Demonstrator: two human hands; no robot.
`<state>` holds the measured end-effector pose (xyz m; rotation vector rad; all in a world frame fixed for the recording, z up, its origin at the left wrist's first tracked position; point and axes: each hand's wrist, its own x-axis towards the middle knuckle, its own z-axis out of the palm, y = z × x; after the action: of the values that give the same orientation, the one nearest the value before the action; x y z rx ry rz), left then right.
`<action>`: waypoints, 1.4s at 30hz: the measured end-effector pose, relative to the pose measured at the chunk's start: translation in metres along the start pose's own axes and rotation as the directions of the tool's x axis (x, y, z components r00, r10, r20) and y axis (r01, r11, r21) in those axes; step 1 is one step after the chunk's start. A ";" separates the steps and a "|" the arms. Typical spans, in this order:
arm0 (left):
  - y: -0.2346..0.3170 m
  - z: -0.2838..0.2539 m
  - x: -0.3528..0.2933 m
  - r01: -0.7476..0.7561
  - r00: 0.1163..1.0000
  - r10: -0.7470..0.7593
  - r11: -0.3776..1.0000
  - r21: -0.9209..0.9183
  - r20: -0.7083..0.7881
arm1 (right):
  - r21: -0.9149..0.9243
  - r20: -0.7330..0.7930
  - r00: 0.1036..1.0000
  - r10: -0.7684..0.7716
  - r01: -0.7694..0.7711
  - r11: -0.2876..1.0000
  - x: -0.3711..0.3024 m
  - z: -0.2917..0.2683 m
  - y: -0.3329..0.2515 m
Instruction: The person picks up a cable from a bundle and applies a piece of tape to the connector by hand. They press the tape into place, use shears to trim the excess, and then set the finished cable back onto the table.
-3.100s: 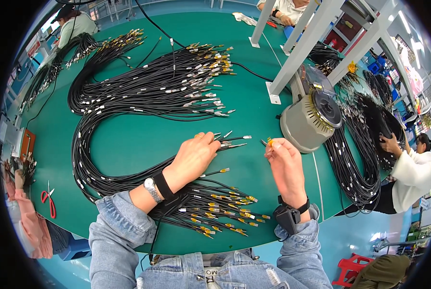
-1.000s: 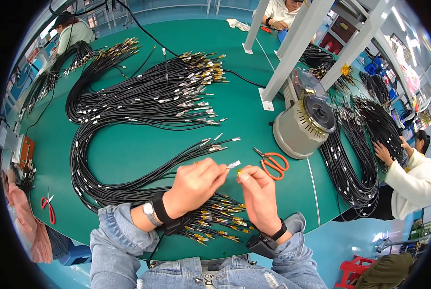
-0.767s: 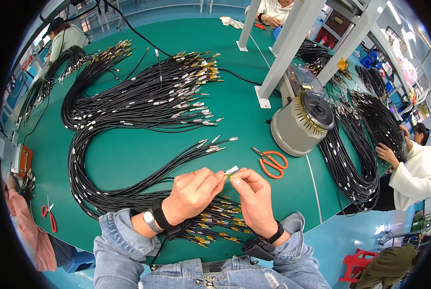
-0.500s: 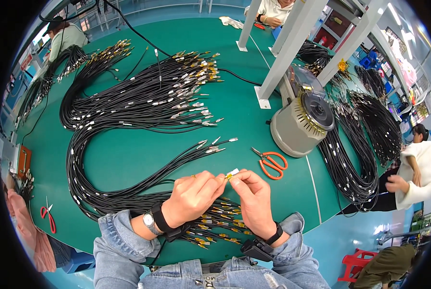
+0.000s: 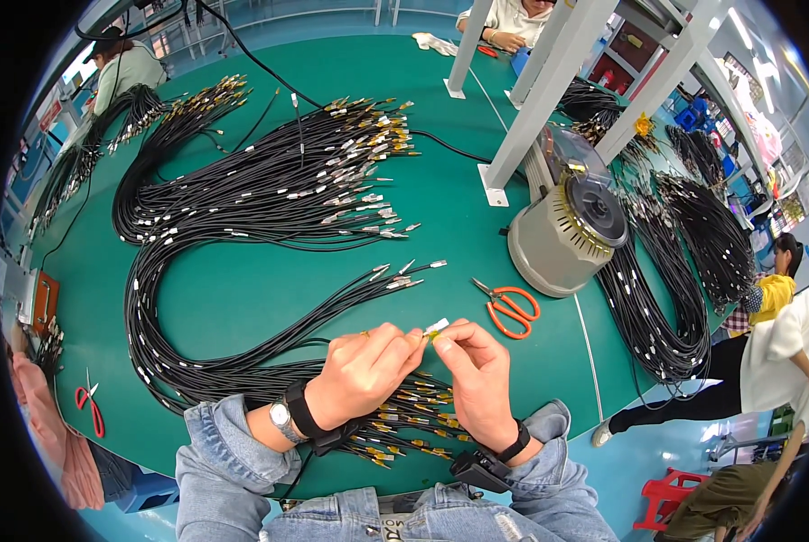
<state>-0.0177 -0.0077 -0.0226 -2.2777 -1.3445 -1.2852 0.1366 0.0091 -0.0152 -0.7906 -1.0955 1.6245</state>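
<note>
My left hand (image 5: 365, 369) is closed in a pinch on a cable end (image 5: 436, 326) with a white tag and a bit of yellow tape. Right beside it, the thumb and forefinger of my right hand (image 5: 478, 372) press on the same cable end from the other side. The fingertips hide part of the tape and cable. Below my hands lies a fan of black cables (image 5: 413, 397) with yellow-wrapped tips. A smaller group of black cables (image 5: 359, 294) with white-tagged ends points toward my hands from the left.
Orange-handled scissors (image 5: 513, 312) lie right of my hands, near a round grey tape dispenser (image 5: 558, 239). Grey metal posts (image 5: 549, 99) rise behind it. A large cable bundle (image 5: 260, 176) covers the far left; more cables (image 5: 662, 316) lie right. Red scissors (image 5: 95, 411) rest near the left edge.
My fingers shift only slightly at the cable end, the right fingertips covering the tape a little differently. At the far right, a person in white has moved, and someone in yellow shows.
</note>
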 end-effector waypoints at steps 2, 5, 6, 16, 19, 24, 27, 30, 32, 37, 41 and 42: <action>0.001 0.000 0.000 0.001 1.000 -0.001 1.000 0.004 -0.002 | 0.006 -0.012 1.000 -0.011 0.011 1.000 0.000 0.001 -0.001; 0.001 0.000 0.000 0.002 1.000 -0.002 1.000 0.014 -0.005 | -0.003 -0.016 1.000 -0.010 0.010 1.000 0.001 0.001 0.000; 0.001 0.000 0.000 0.002 1.000 -0.002 1.000 0.010 -0.006 | -0.008 -0.018 1.000 -0.009 0.009 1.000 0.001 0.001 0.000; 0.002 -0.001 0.000 0.005 1.000 -0.005 1.000 0.011 0.000 | -0.005 -0.032 0.999 0.009 -0.009 1.000 0.000 0.001 0.003; 0.002 0.000 -0.001 0.003 1.000 -0.003 1.000 0.005 -0.001 | -0.001 -0.038 0.999 0.005 -0.005 1.000 -0.001 0.001 0.006; 0.002 0.001 0.000 -0.018 1.000 0.019 0.999 0.035 -0.017 | 0.023 -0.064 0.998 -0.004 0.005 1.000 -0.002 0.002 0.010; 0.003 0.000 0.000 -0.015 0.999 0.015 1.000 -0.002 -0.033 | 0.025 -0.079 0.997 -0.009 0.011 1.000 -0.002 0.003 0.011; 0.003 -0.003 0.001 -0.028 0.999 0.028 1.000 -0.014 -0.024 | 0.047 -0.096 0.995 -0.020 0.024 0.999 -0.002 0.004 0.010; 0.003 -0.004 0.002 -0.059 0.998 0.059 0.998 -0.007 0.011 | 0.045 -0.092 0.996 -0.020 0.024 0.999 -0.002 0.004 0.009; 0.002 -0.003 -0.003 -0.049 0.999 0.049 0.999 -0.002 0.007 | 0.017 -0.076 0.996 -0.042 0.044 0.999 -0.004 0.005 0.006; 0.001 -0.006 -0.001 -0.037 0.998 0.035 0.998 0.044 0.051 | -0.019 -0.061 0.997 -0.037 0.036 0.999 -0.004 0.005 0.004; 0.002 -0.005 -0.001 -0.013 0.999 0.012 1.000 0.020 0.041 | -0.031 -0.056 0.998 -0.030 0.028 0.999 -0.005 0.005 0.003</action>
<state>-0.0196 -0.0123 -0.0201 -2.3070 -1.3480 -1.2220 0.1326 0.0031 -0.0163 -0.8326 -1.0889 1.5555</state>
